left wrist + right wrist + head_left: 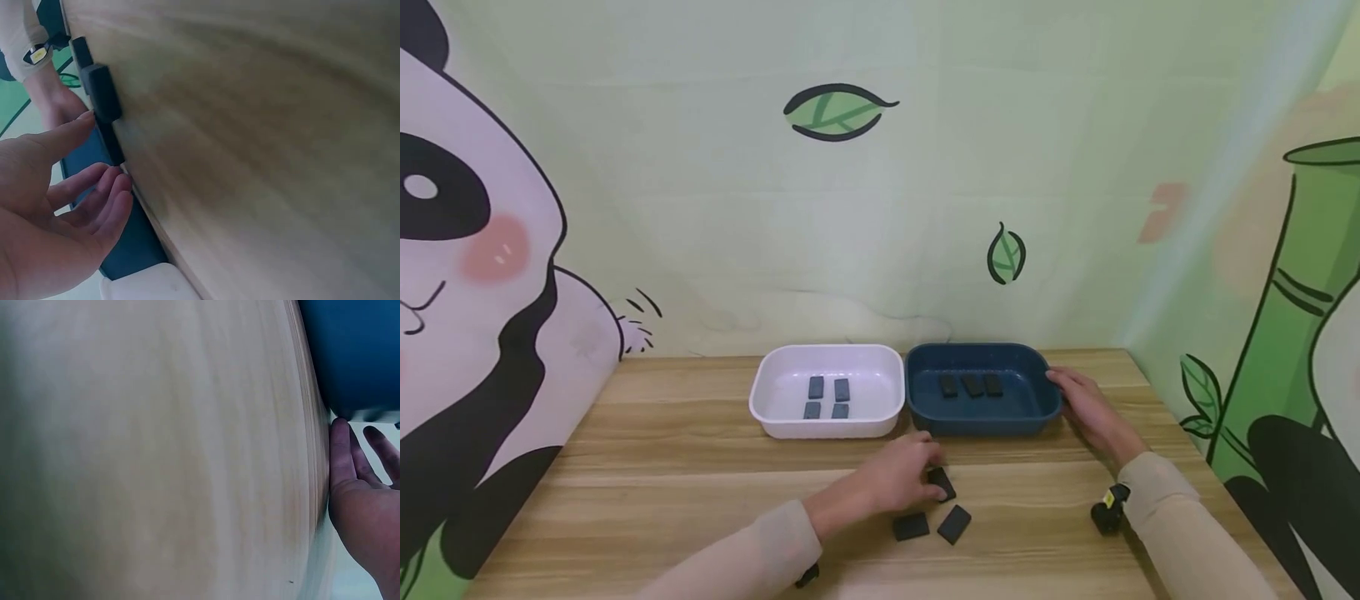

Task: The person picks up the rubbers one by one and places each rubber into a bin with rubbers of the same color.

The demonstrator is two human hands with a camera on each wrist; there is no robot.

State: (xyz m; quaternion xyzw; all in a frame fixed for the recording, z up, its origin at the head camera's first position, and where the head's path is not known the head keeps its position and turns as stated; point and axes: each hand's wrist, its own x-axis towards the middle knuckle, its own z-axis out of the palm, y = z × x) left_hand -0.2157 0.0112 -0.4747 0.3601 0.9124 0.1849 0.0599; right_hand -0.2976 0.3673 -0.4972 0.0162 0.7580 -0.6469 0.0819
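While pinching a flat black rectangular tile [943,482], slanted lengthwise toward lower right, at lower centre with the nearer left hand [898,475], touched the dark-blue plastic tray [985,423] above with the right hand [1086,407] outstretched.

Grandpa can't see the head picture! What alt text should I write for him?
A left hand pinches a black tile near two more tiles on a wooden table. The right hand touches a blue tray holding three black tiles; a white tray beside it holds four grey tiles.
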